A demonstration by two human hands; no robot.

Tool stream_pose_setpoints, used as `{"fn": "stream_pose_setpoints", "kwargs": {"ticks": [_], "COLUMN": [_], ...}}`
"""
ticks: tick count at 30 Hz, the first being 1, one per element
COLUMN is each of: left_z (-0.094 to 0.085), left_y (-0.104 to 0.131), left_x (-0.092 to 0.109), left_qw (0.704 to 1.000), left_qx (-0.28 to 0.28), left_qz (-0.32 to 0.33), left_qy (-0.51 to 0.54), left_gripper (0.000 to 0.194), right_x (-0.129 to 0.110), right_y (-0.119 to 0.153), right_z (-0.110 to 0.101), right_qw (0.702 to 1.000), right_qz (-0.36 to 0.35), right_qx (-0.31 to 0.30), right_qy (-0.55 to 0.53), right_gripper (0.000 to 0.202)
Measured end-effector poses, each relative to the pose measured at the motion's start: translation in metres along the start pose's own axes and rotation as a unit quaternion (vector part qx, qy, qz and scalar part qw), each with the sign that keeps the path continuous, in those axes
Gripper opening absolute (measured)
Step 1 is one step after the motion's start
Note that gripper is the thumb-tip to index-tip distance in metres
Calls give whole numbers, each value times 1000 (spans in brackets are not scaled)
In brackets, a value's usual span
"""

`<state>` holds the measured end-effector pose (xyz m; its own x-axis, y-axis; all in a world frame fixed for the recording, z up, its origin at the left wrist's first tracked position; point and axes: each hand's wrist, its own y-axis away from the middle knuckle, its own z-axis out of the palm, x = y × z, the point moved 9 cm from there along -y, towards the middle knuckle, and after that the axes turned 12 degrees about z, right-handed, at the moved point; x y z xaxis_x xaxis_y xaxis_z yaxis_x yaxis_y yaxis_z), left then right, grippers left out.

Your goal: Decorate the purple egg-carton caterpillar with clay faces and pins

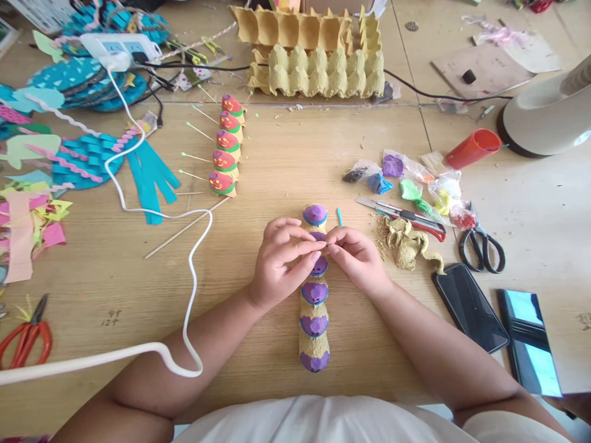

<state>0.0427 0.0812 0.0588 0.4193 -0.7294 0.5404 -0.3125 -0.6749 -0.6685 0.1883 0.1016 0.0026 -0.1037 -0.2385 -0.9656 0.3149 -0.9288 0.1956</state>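
Note:
A strip of egg carton cups (pixel 314 346) runs lengthwise before me, each cup capped with purple clay edged in blue. Small dark marks like eyes and mouths show on several caps. Above the strip, my left hand (pixel 284 261) pinches with thumb and forefinger. Its fingertips meet those of my right hand (pixel 356 257), also closed in a pinch. Something tiny and dark seems to sit between them, too small to name. Both hands partly hide the upper cups. A small blue stick (pixel 340 216) lies just beyond my right hand.
Right: bagged coloured clay (pixel 410 189), a utility knife (pixel 401 213), carton scraps (pixel 406 246), scissors (pixel 481 246), two phones (pixel 471 307), a red cup (pixel 474 149). Left: red-capped carton pieces (pixel 225 161), a white cable (pixel 194 277), pliers (pixel 28 335). Egg cartons (pixel 323 71) stand behind.

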Motion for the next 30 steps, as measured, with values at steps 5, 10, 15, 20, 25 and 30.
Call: {"fn": "stream_pose_setpoints", "kwargs": {"ticks": [5,10,15,20,25,30], "left_z": [0,0,-1,1,0,-2], "left_y": [1,0,0,0,0,-3], "left_x": [0,-1,1,0,2,1], "left_qw": [1000,1000,1000,1000,1000,1000], "left_qx": [1,3,5,0,4,14], "left_qz": [2,-2,4,1,8,11], "left_qy": [3,3,9,6,17,21], "left_gripper": [17,16,16,14,16,17], "right_x": [1,1,-2,-3,-3,-4], "right_y": [0,0,1,2,1,1], "right_z": [0,0,0,0,-2,-9], "right_qw": [1000,1000,1000,1000,1000,998], "right_qz": [-1,2,-7,-20,-20,-25], "right_qx": [-3,-3,-4,-9,3,42], "right_qy": [0,1,-7,-7,16,29], "right_gripper": [30,28,25,23,30,31]}}
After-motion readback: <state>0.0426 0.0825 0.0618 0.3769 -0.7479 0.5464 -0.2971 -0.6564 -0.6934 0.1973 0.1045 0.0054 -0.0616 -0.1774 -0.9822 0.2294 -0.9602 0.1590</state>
